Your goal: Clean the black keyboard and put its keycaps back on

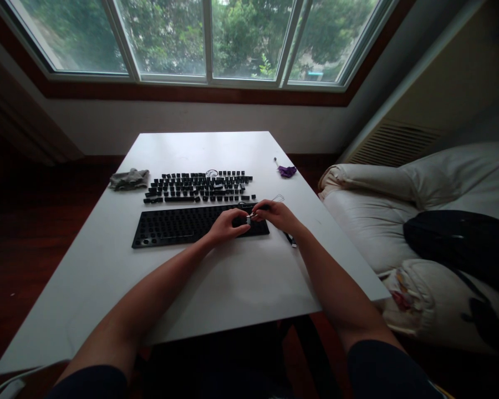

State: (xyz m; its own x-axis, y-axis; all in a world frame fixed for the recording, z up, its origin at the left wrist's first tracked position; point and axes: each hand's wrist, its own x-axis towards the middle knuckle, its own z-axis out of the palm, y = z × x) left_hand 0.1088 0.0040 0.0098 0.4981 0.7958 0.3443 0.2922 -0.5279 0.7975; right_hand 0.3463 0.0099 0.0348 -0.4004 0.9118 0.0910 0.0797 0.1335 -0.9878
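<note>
A black keyboard base (178,227) with its keycaps off lies across the white table. Over its right end, my left hand (228,226) is closed, thumb and fingers pinching a small grey piece (248,220) that looks like a keycap. My right hand (278,215) meets it there, its fingers pinched on a small shiny metal thing, too small to make out fully. A thin wire loop (279,197) shows just behind the right hand; whether that hand holds it is unclear. Loose black keycaps (178,198) stand in rows beyond the keyboard.
A grey cloth (130,179) lies at the table's left edge, and a purple cloth (286,172) at its right. Part of a cable (291,240) shows beside my right wrist. A pale sofa (357,221) with a dark bag (461,238) stands right of the white table (216,299).
</note>
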